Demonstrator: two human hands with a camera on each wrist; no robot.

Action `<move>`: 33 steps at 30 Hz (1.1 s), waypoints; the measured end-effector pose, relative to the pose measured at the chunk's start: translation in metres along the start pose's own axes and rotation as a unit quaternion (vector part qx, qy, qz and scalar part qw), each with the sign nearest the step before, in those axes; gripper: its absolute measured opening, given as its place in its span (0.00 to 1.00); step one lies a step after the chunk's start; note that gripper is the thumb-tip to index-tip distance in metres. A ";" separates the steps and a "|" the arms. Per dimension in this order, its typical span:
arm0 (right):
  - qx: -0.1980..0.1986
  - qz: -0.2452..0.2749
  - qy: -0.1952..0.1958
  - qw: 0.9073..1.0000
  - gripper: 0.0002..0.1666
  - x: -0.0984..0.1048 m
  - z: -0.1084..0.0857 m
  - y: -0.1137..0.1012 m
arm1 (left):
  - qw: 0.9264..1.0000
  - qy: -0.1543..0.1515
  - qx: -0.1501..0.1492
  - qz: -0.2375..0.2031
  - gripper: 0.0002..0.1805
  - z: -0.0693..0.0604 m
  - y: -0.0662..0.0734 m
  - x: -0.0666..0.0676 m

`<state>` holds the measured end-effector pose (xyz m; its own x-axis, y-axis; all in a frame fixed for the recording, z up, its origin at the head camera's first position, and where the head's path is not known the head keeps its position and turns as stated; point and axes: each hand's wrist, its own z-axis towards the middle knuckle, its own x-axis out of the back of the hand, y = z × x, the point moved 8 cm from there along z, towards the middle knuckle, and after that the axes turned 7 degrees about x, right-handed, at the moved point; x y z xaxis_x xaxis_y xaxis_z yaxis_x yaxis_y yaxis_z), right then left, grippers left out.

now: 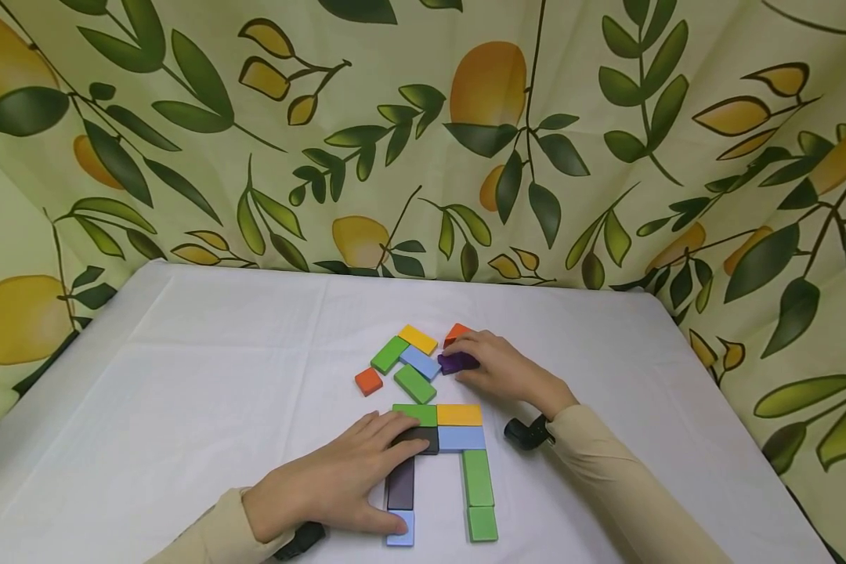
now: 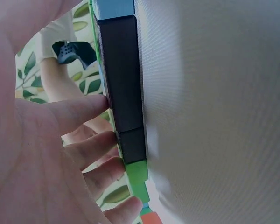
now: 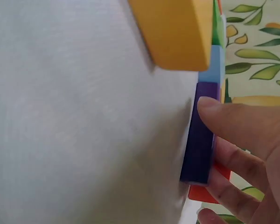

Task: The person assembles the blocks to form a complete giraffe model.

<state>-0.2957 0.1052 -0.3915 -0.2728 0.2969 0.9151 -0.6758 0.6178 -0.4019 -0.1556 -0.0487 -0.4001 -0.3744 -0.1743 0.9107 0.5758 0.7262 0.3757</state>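
My right hand [image 1: 506,368] pinches a purple block [image 1: 455,363] between thumb and fingers. The block touches or nearly touches the end of a light blue block [image 1: 420,363]; in the right wrist view the purple block [image 3: 199,140] lies along the white cloth. A red-orange block [image 1: 458,332] sits just behind it. My left hand [image 1: 334,478] lies with fingers extended over the left side of the near block figure. Its fingertips touch a black block [image 1: 428,440] and a green block [image 1: 414,413], and the thumb rests on a light blue block [image 1: 400,536]. A dark block [image 1: 400,484] is partly covered.
Yellow [image 1: 418,340] and green blocks [image 1: 390,355] form the far cluster, with a small red-orange block [image 1: 369,381] at its left. Green blocks [image 1: 477,478] make the figure's right leg. White cloth [image 1: 218,376] covers the table; a patterned curtain [image 1: 395,157] hangs behind.
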 end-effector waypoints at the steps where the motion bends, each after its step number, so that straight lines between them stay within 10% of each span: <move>1: -0.005 0.001 -0.003 1.000 0.23 0.000 0.000 0.001 | 1.000 0.000 0.001 0.000 0.45 0.000 0.000 0.000; 33: -0.067 -0.018 0.014 0.997 0.24 0.005 -0.056 0.021 | 1.000 0.000 0.007 0.008 0.45 0.000 0.001 0.000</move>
<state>-0.2731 0.1604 -0.3967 -0.2288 0.2919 0.9287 -0.5870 0.7196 -0.3708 -0.1548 -0.0479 -0.3997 -0.3654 -0.1630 0.9165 0.5708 0.7385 0.3589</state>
